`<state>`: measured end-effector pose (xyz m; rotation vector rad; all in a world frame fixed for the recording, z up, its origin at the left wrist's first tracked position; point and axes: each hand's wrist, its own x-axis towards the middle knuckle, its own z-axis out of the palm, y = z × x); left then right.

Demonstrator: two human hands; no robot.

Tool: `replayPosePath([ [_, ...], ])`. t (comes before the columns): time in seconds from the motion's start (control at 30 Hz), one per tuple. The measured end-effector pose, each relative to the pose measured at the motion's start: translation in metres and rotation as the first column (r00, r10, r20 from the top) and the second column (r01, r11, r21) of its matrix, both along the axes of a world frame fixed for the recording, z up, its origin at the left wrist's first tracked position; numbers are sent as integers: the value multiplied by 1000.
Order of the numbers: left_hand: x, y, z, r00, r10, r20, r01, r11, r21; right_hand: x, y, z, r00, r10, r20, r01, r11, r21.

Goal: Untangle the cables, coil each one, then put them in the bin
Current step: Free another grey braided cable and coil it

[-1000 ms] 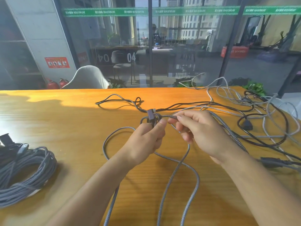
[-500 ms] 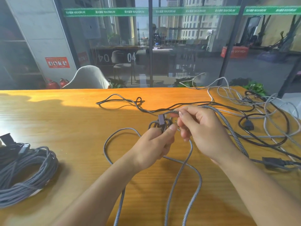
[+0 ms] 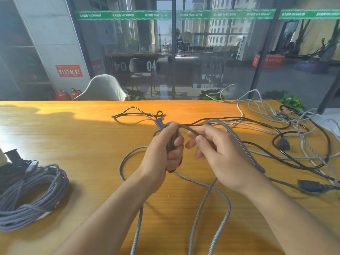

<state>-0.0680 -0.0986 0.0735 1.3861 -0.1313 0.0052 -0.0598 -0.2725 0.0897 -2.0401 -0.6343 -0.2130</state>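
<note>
Gripping braided cable (image 3: 199,205), left hand (image 3: 161,153); right hand (image 3: 219,153) pinches it beside tangled black cables (image 3: 294,155).

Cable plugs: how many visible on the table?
4, maybe more hidden in the tangle: grey plug above the left hand; black plug at right; black plug near right; grey plug on the coiled bundle.

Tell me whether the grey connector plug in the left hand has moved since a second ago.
Yes. The plug has moved away from the person and closer to the black cable's small loop, as the left hand gripped the braided cable.
</note>
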Motion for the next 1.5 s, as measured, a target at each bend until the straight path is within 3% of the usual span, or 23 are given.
replayPosePath([
  [0.13,2,0,-1,980,199,-6,-198,979,55,-3,3,0,998,24,-53,-33,983,-180],
  [0.23,5,2,-2,968,249,-25,-248,969,15,-7,2,6,978,132,-162,-162,970,-182],
  [0.3,6,5,-1,963,268,-29,-269,963,-27,-8,3,5,930,220,-294,-244,968,-49],
  [0.4,6,8,2,952,306,-9,-306,948,-87,-6,8,4,809,364,-461,-196,908,371],
  [0.5,5,14,8,948,316,40,-311,946,-95,8,5,5,690,548,-473,13,643,766],
  [0.57,4,16,10,949,309,70,-304,950,-66,20,-4,6,627,624,-466,180,467,866],
  [0.63,4,18,10,949,304,79,-302,953,-34,28,-14,7,587,659,-471,257,399,880],
  [0.87,6,22,8,953,296,66,-301,951,67,34,-26,7,560,671,-486,63,551,832],
  [0.93,7,24,7,952,296,81,-303,948,94,34,-30,7,552,708,-440,-2,529,848],
  [1.0,8,25,7,950,301,82,-309,944,111,36,-35,8,544,765,-343,-67,447,892],
  [1.1,8,27,7,943,325,76,-332,936,115,42,-41,10,641,724,-257,-71,390,918],
  [1.17,8,28,7,939,336,75,-343,932,117,49,-45,7,795,535,-286,-55,533,844],
  [1.23,8,28,7,938,337,78,-344,932,118,57,-50,-1,916,278,-290,-27,763,646],
  [1.3,8,27,6,943,320,88,-329,937,115,60,-51,-10,986,37,-164,10,960,280],
  [1.33,7,26,6,944,315,95,-325,939,117,61,-51,-15,997,-43,-60,47,998,53],
  [1.4,7,27,7,944,318,94,-328,937,123,62,-51,-23,988,-70,136,110,944,-312],
  [1.5,8,32,8,937,344,66,-349,934,77,66,-52,-27,962,16,274,136,840,-526],
])
